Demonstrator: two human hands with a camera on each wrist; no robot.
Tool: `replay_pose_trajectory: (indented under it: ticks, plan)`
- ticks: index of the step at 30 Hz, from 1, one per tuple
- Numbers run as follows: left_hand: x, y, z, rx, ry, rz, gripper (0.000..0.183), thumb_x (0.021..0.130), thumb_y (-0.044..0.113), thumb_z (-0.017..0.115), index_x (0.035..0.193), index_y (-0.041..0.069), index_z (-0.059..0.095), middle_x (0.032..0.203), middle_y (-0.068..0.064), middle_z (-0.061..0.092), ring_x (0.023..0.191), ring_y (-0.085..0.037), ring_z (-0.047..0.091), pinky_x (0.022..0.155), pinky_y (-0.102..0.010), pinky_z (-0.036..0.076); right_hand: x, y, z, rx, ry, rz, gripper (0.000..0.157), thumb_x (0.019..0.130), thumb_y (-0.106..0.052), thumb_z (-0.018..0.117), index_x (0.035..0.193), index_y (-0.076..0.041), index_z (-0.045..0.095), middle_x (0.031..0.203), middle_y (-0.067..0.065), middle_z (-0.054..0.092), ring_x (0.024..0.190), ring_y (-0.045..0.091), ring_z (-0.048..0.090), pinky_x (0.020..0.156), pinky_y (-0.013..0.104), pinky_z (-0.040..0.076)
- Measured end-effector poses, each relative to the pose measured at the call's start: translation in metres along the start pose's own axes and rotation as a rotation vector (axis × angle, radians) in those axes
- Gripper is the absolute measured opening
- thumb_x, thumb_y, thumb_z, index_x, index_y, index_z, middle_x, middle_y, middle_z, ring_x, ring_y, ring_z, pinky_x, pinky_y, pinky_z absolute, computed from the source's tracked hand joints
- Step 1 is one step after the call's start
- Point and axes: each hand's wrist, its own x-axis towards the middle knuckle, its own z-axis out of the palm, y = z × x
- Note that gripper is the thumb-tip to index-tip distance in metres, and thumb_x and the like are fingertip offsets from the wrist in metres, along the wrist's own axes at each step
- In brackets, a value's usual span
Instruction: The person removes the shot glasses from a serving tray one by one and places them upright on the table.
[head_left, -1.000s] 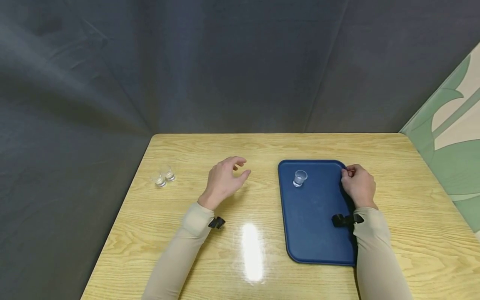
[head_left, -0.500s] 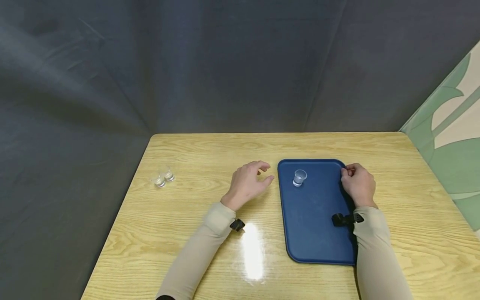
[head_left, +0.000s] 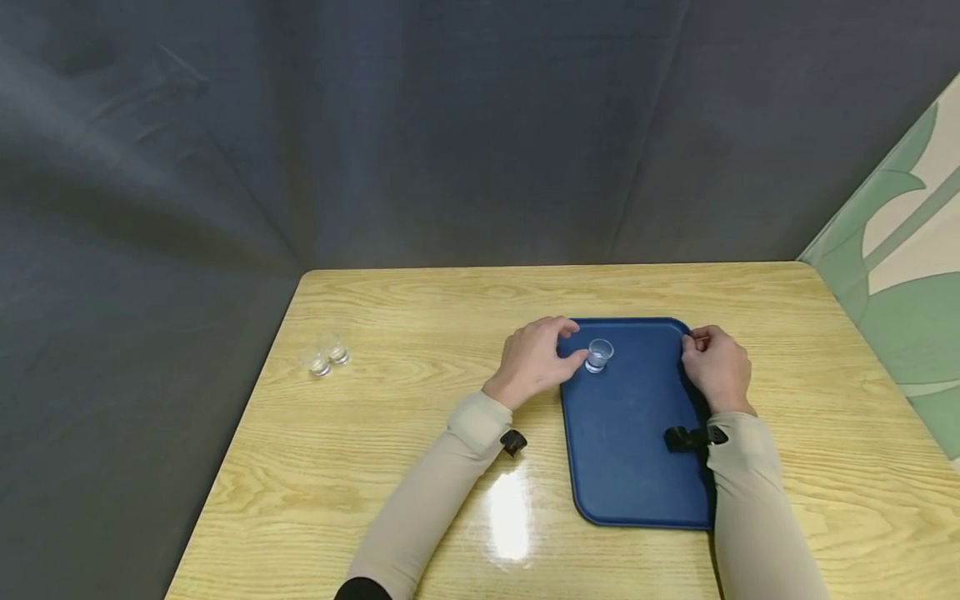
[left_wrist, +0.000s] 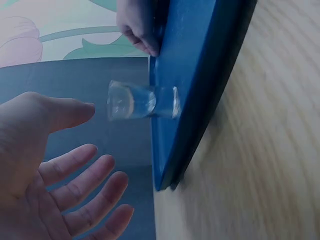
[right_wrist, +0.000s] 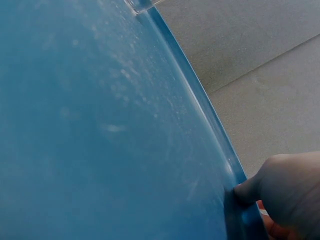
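A small clear shot glass (head_left: 599, 356) stands upright near the far left corner of a blue tray (head_left: 637, 458). My left hand (head_left: 534, 360) hovers over the tray's left rim, its thumb tip beside the glass. In the left wrist view, a gap shows between the thumb and the glass (left_wrist: 131, 101), and the loosely bent fingers are spread with nothing between them. At the far right corner, my right hand (head_left: 717, 371) pinches the tray rim; its thumb lies over the edge in the right wrist view, and its other fingers are mostly hidden.
Two more clear shot glasses (head_left: 328, 357) stand side by side on the left part of the wooden table (head_left: 390, 333). A dark curtain (head_left: 480, 133) hangs behind and to the left. A green leaf-patterned panel (head_left: 915, 308) borders the right side.
My left hand has moved right, from the middle of the table to over the tray's left rim beside the glass. My right hand has stayed on the tray rim.
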Motion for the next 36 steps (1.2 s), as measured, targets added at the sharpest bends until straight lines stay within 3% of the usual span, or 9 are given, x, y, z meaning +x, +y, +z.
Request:
replay_pose_trajectory:
  ticks: [11, 24, 36]
  plan:
    - [0.008, 0.010, 0.021, 0.043, -0.043, 0.008, 0.043, 0.098, 0.050, 0.072, 0.134, 0.026, 0.072, 0.123, 0.009, 0.075, 0.103, -0.013, 0.072, 0.077, -0.028, 0.055, -0.002, -0.003, -0.001, 0.000, -0.006, 0.007, 0.038, 0.109, -0.025, 0.053, 0.124, 0.008, 0.065, 0.103, 0.023, 0.067, 0.093, 0.041, 0.062, 0.072, 0.039, 0.040]
    - [0.011, 0.016, 0.032, 0.034, -0.049, 0.035, 0.042, 0.099, 0.050, 0.071, 0.134, 0.026, 0.073, 0.118, 0.011, 0.075, 0.091, -0.005, 0.068, 0.066, -0.017, 0.044, 0.000, 0.002, 0.002, -0.012, -0.001, 0.001, 0.037, 0.109, -0.024, 0.054, 0.124, 0.007, 0.066, 0.104, 0.024, 0.068, 0.094, 0.041, 0.063, 0.073, 0.040, 0.039]
    - [0.007, 0.012, 0.030, 0.025, -0.013, 0.045, 0.043, 0.099, 0.052, 0.071, 0.133, 0.025, 0.074, 0.118, 0.011, 0.077, 0.097, -0.008, 0.072, 0.072, -0.021, 0.051, 0.000, 0.003, 0.001, -0.011, 0.004, -0.010, 0.037, 0.109, -0.025, 0.054, 0.123, 0.007, 0.066, 0.103, 0.024, 0.069, 0.093, 0.041, 0.063, 0.072, 0.040, 0.040]
